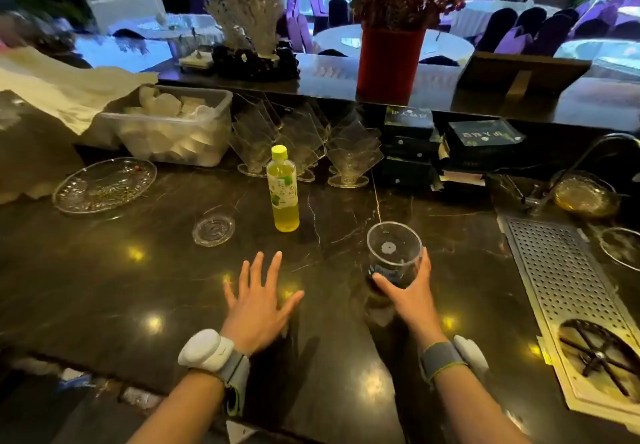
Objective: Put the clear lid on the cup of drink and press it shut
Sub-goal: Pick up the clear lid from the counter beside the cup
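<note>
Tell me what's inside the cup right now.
The cup looks empty: its clear base shows through the open top, no lid on. The right hand covers the lower wall, so any shallow drink is hidden.

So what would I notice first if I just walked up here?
Probably the bottle of yellow-green drink standing upright in the middle of the dark counter. Then the clear cup held by the right hand, and the tall red vase of dried flowers on the ledge behind.

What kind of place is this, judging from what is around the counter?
Most likely a bar or service counter in a restaurant or banquet hall. The dark marble counter has a perforated metal drain tray and a row of glass dishes, and behind it stand round dining tables with covered chairs.
</note>
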A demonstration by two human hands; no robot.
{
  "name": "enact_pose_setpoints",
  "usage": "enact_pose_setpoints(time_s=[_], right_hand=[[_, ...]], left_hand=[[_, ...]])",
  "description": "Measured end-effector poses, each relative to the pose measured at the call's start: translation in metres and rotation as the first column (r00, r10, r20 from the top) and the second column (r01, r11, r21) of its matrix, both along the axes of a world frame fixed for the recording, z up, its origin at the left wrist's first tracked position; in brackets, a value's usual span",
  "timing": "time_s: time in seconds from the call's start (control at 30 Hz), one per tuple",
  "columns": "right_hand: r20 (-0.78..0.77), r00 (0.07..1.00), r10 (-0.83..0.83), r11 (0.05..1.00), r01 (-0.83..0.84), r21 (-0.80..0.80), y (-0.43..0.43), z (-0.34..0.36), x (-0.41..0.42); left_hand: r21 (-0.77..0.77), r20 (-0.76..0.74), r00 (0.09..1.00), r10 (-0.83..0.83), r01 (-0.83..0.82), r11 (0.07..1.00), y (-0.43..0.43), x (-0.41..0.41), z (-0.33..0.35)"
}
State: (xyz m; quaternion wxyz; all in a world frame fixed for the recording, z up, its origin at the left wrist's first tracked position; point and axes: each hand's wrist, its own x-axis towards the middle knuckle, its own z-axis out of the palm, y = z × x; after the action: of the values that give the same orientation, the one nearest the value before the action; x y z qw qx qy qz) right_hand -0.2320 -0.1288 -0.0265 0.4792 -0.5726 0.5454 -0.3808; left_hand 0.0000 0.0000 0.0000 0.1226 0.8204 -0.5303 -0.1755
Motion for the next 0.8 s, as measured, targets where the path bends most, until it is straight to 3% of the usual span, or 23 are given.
enact_pose_setpoints(time_s=[0.3,0.53,0.8], right_hand=[[0.059,0.988,0.143,0.986,-0.137,-0.098,-0.021,-0.007,0.058],[0.1,0.947,0.306,0.95,-0.298,-0.089,0.012,0.002,0.137],[0.091,0.944,0.317,0.948,-0.315,-0.04,0.04,0.0,0.216]], left_hand=[[0.042,0.14,0.98,0.139,-0.146,0.988,0.003,0.058,-0.01],[0.116,0.258,0.959,0.116,-0.15,0.982,-0.008,0.134,-0.011],[0.201,0.267,0.962,0.049,-0.106,0.974,-0.037,0.22,-0.028]])
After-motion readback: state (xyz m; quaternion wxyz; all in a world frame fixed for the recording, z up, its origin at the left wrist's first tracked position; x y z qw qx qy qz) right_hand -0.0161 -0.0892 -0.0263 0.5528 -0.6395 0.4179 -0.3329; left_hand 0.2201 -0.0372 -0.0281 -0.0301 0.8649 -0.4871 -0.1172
